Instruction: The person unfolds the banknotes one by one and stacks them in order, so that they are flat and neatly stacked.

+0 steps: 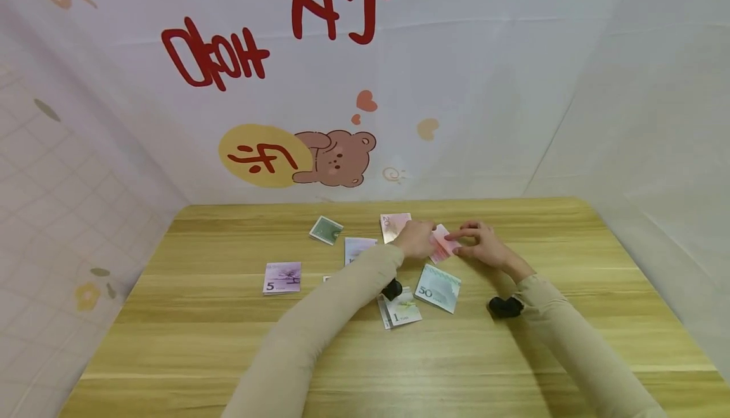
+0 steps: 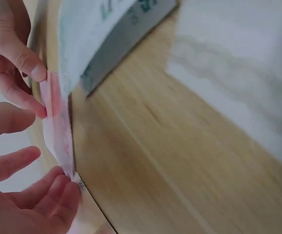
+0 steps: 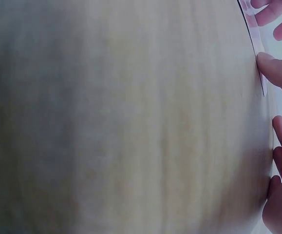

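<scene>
A pink banknote [image 1: 443, 244] lies on the table between the two hands. My left hand [image 1: 416, 239] touches its left end; in the left wrist view its thumb and one finger are spread apart, while other fingertips [image 2: 58, 190] rest at the note's end. At the opposite end, my right hand [image 1: 483, 245] touches the note with thumb and index finger extended. The right wrist view has the thumb [image 3: 274, 68] on the note's edge. A pinkish 20 note [image 1: 393, 225] sits just beyond the left hand. Nearer me is a green-blue 50 note [image 1: 438, 288].
Left of the hands are a purple 5 note [image 1: 282, 277], a dark green 2 note [image 1: 326, 230] and a pale bluish note [image 1: 359, 248] partly behind the left sleeve. A 1 note [image 1: 403, 309] overlaps another note near the left wrist. A printed cloth [image 1: 456, 88] hangs behind the wooden table [image 1: 188, 329].
</scene>
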